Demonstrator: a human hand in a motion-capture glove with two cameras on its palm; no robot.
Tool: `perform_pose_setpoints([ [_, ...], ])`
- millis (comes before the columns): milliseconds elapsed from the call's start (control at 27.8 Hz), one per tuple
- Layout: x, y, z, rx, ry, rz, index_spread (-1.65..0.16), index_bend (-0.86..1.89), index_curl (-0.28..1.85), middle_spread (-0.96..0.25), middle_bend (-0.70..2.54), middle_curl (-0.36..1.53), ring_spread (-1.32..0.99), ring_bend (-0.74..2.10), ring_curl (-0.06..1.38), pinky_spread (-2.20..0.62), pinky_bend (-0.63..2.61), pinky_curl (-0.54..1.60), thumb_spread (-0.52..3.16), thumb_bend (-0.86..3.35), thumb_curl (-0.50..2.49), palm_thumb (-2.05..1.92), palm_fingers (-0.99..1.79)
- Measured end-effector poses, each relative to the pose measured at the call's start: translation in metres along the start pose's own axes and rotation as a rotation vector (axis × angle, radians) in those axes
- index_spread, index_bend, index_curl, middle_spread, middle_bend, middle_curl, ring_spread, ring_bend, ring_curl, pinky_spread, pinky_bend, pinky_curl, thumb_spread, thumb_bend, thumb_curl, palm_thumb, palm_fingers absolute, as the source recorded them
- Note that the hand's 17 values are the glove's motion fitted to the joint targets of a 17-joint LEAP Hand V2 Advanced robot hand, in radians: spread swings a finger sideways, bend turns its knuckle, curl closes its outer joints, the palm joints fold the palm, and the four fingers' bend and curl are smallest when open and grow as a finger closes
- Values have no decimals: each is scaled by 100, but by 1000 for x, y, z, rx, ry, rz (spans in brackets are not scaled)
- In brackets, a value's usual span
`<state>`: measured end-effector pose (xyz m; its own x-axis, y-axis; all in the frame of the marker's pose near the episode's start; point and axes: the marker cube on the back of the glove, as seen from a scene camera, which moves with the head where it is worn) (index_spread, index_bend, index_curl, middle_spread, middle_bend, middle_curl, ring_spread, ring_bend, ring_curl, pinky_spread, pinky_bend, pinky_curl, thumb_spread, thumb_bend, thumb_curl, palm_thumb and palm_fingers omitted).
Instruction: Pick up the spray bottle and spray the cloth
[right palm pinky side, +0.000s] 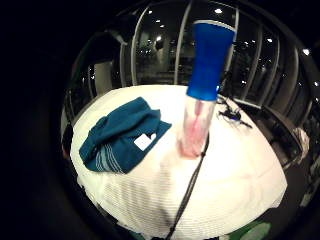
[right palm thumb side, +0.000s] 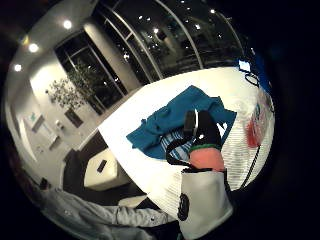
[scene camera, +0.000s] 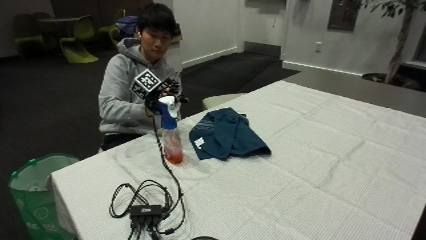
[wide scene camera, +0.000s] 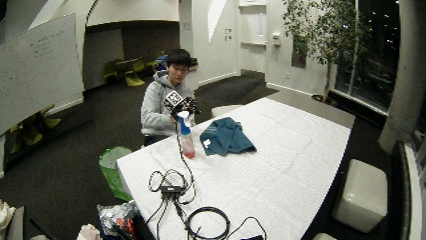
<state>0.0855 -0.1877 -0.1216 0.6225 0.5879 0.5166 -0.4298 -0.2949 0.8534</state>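
Gripping the spray bottle (scene camera: 170, 131) by its head, right hand (scene camera: 162, 93) fingers curled round it, base seemingly still on the table (scene camera: 319, 165). Lying just beside it, the cloth (scene camera: 226, 134). Lifting and spraying probably still remaining.

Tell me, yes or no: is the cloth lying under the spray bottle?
No: the cloth lies beside the spray bottle on the table, apart from it.

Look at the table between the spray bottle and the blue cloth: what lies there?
Nothing: in the outside view, only bare white tablecloth separates the spray bottle from the cloth.
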Motion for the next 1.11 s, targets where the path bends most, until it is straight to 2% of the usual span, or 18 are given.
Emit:
perform_pose_setpoints([
  [323, 30, 1, -10, 7, -43, 181, -30, 10, 19, -4, 25, 38, -1, 42, 34, 15, 47, 36, 101, -2, 52, 87, 36],
  [503, 35, 6, -21, -93, -92, 478, -26, 9, 19, -2, 26, 38, 0, 42, 35, 15, 48, 36, 102, -2, 52, 86, 34],
  [683, 64, -6, -10, 18, -127, 458, -23, 8, 18, 0, 25, 39, 1, 43, 35, 15, 51, 37, 102, -2, 53, 86, 31],
  [826, 75, -9, -7, -100, -183, 542, -21, 8, 17, 2, 25, 39, 2, 45, 36, 16, 52, 37, 101, -2, 53, 86, 30],
  [970, 93, -19, 8, -44, -192, 531, -19, 8, 17, 3, 26, 40, 2, 45, 36, 16, 53, 37, 101, -2, 53, 86, 28],
  [1114, 101, -24, 16, -90, -244, 592, -19, 9, 17, 3, 27, 40, 3, 46, 36, 17, 53, 37, 100, -2, 52, 85, 28],
])
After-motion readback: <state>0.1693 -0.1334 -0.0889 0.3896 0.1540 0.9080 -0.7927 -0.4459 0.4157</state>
